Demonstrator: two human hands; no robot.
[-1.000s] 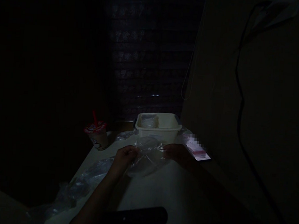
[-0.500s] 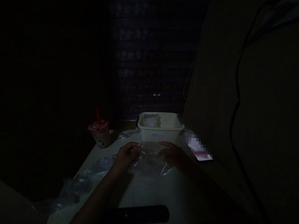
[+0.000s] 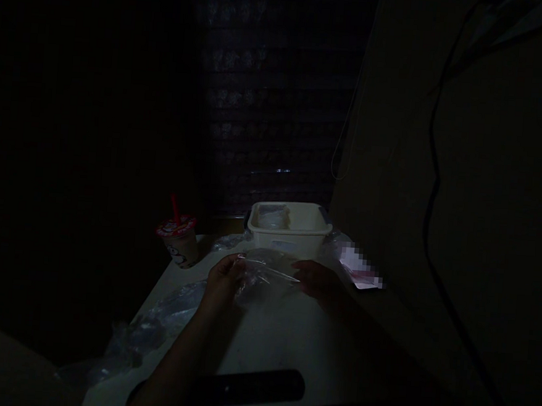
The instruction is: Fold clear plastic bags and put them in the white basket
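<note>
The scene is very dark. My left hand [image 3: 223, 280] and my right hand [image 3: 317, 279] each pinch one side of a clear plastic bag [image 3: 266, 274], which they hold a little above the pale table [image 3: 271, 339]. The bag is crumpled and stretched between the two hands. Just behind it stands a white plastic tub [image 3: 292, 228] with some clear plastic inside.
A sealed drink cup [image 3: 178, 241] with a red straw stands at the table's left edge. More crumpled clear plastic [image 3: 150, 330] trails along the left side. A phone [image 3: 361, 272] lies to the right by the wall. A dark long object [image 3: 243, 390] lies at the near edge.
The hands have lifted and gathered the bag, which lay flatter on the table half a second ago. The right hand has drawn slightly towards the left.
</note>
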